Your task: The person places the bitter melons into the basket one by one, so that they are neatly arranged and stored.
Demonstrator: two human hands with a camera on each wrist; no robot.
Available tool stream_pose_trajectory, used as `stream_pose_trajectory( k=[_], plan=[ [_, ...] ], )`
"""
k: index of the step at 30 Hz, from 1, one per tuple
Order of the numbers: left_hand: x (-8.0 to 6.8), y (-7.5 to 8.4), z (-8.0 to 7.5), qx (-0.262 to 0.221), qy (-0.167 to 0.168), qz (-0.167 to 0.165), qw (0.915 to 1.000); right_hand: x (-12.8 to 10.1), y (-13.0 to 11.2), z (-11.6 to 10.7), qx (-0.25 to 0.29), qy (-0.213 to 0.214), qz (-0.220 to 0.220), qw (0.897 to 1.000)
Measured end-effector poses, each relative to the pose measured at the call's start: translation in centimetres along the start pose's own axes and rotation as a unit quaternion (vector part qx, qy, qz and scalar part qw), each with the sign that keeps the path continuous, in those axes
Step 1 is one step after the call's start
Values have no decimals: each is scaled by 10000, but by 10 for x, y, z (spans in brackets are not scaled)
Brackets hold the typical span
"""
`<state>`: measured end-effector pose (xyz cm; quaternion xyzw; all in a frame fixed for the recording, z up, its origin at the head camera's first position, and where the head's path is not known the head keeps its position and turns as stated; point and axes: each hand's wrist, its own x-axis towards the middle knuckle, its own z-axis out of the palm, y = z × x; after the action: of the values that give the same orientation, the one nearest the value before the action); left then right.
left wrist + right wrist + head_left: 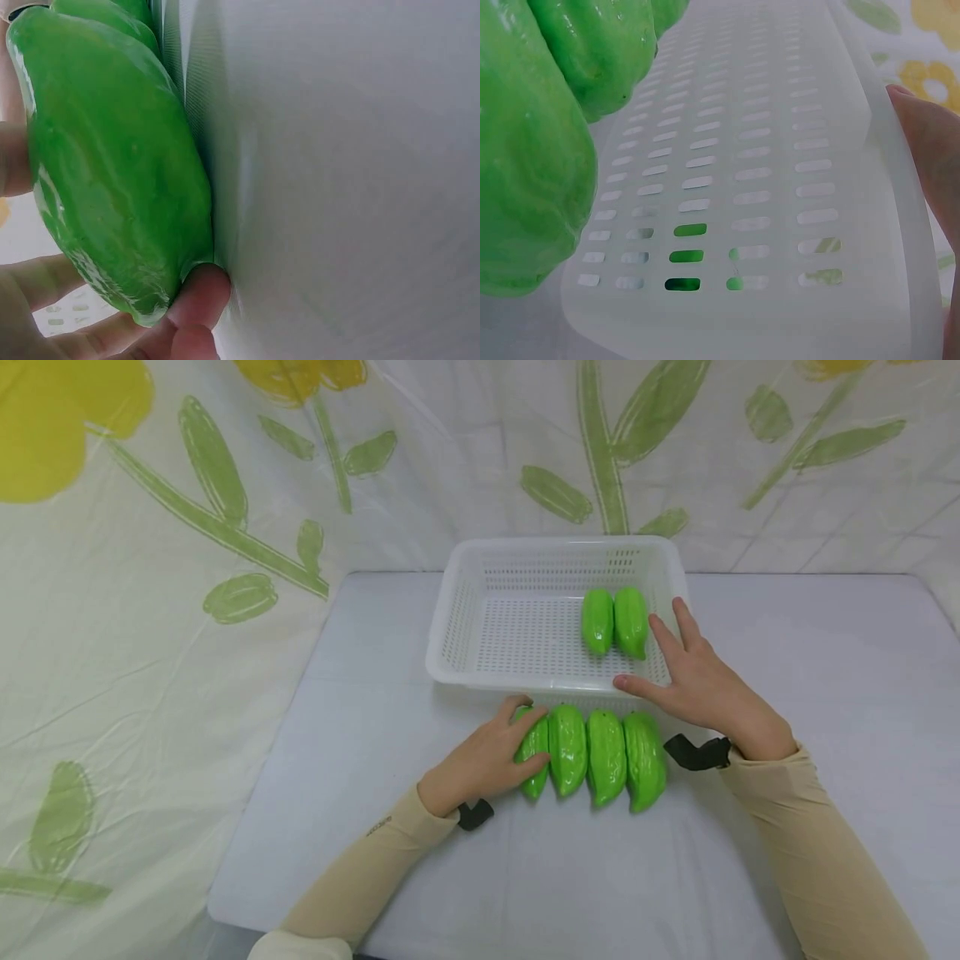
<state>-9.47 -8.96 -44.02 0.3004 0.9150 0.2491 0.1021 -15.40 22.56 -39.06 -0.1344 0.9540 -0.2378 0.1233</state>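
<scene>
Four glossy green pepper-like vegetables stand in a row at the basket's front in the head view. My left hand (pixel 487 758) grips the leftmost green pepper (pixel 535 742), thumb on its right side and fingers round its far end; it fills much of the left wrist view (pixel 120 165). To its right lie the second (pixel 567 752), third (pixel 606 758) and fourth peppers (pixel 647 762). My right hand (pixel 701 685) holds nothing, its fingers spread over the right front corner of the white basket (pixel 510 680).
Inside the basket, toward its right side, two more green peppers (pixel 597 622) lie side by side. The basket's slotted wall (pixel 754 176) rises close to the right wrist camera. A flowered curtain (pixel 450 468) hangs behind the white-covered table (pixel 810 693).
</scene>
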Motion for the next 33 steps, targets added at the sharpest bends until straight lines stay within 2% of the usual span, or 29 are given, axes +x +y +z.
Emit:
stream_pose_trajectory(
  k=[12,20,33],
  plan=[
    [-1,0,-1,19,83,-87,9999,0,-1,-1,-7,-45,52,10000],
    [-4,3,-9,6,141,-149,9998,0,-1,0,-16,-53,61,10000],
    [-17,17,-30,94,456,381,9982,-1,-1,0,-12,-69,71,9999]
  ],
)
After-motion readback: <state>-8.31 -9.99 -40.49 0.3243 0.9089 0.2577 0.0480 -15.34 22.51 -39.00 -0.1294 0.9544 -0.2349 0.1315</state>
